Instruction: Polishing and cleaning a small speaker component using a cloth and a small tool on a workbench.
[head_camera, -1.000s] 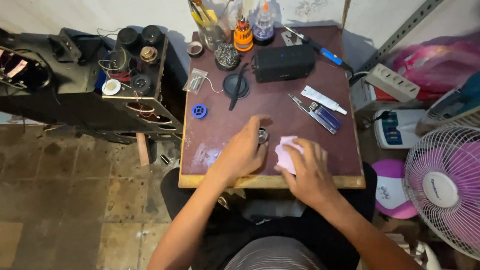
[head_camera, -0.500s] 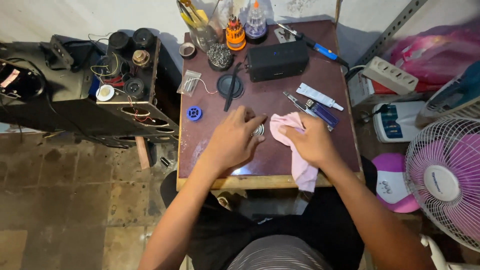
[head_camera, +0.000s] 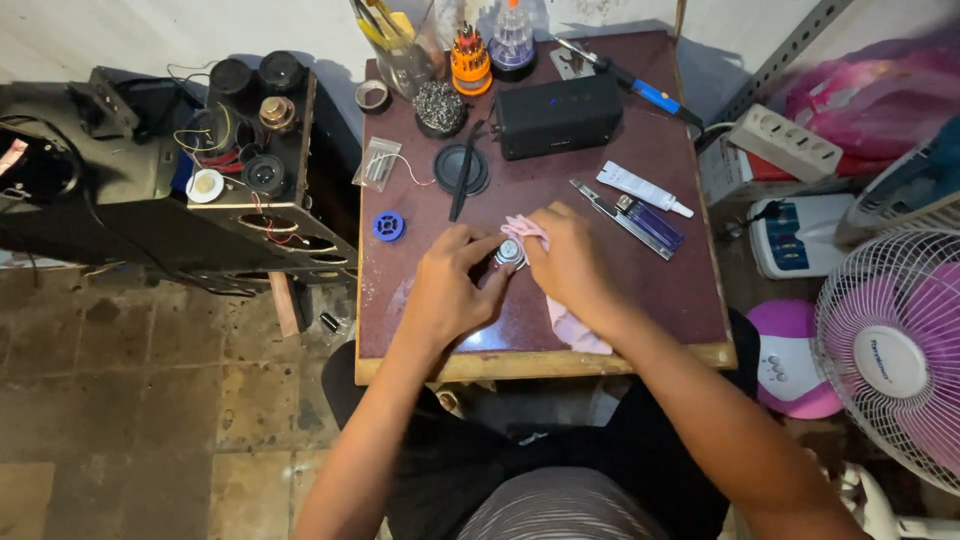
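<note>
Head view: small round metal part (head_camera: 509, 252) is pinched by the left hand (head_camera: 448, 292) fingertips, held just above the near-middle of the brown table (head_camera: 690, 290). Pink cloth (head_camera: 565, 318) is clamped under the right hand (head_camera: 570, 262), its fingers closed on it and pressed against the part's right side. Part sits between both hands, touched by both; long axis cannot be told. Black speaker box (head_camera: 558, 115) lies farther back.

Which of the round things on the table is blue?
The small blue spool, left of the left hand. The flat disc behind it is black, and the piece between the hands is silvery metal.
</note>
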